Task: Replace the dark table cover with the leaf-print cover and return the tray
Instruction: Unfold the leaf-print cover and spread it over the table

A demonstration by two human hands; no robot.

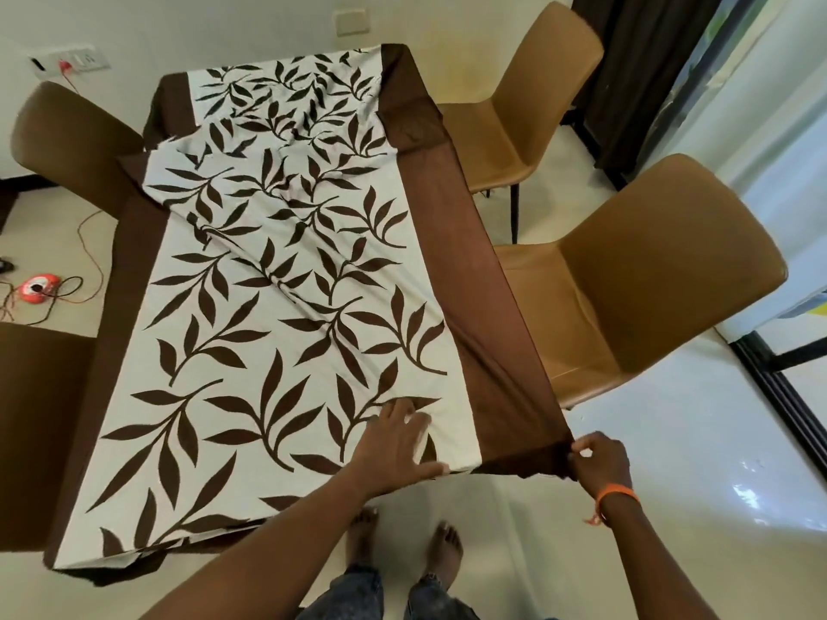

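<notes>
Leaf-print cover [277, 315]: cream centre panel with dark brown leaf sprays, bordered by plain brown bands along both long sides. It lies spread over the whole tabletop, hanging past the near edge and past the right edge. The near half lies fairly flat. The far half is rumpled, with a fold running across the panel and creases bunched toward the far right corner. The table beneath is hidden by the cloth.

Left hand [400, 445]: rests palm down on the cream panel close to the near edge, toward the near right corner, fingers straight and spread, pressing the cloth flat and gripping nothing.

Right hand [597, 458]: just off the near right corner, fingers curled, pinching the corner of the brown border between thumb and fingertips and holding it out clear of the table. An orange wristband [615, 496] sits on this wrist.

Tan chairs: one at the right edge, near [649, 279]; one at the right edge, far [528, 96].

Brown chairs: one at the left edge, far [67, 127]; one at the left edge, near [31, 418].

Floor: red round device [38, 287] with tangled wires, left of the table. The person's bare feet [405, 543] stand below the near edge.

Wall: switch panel [69, 61] beyond the far left corner.
</notes>
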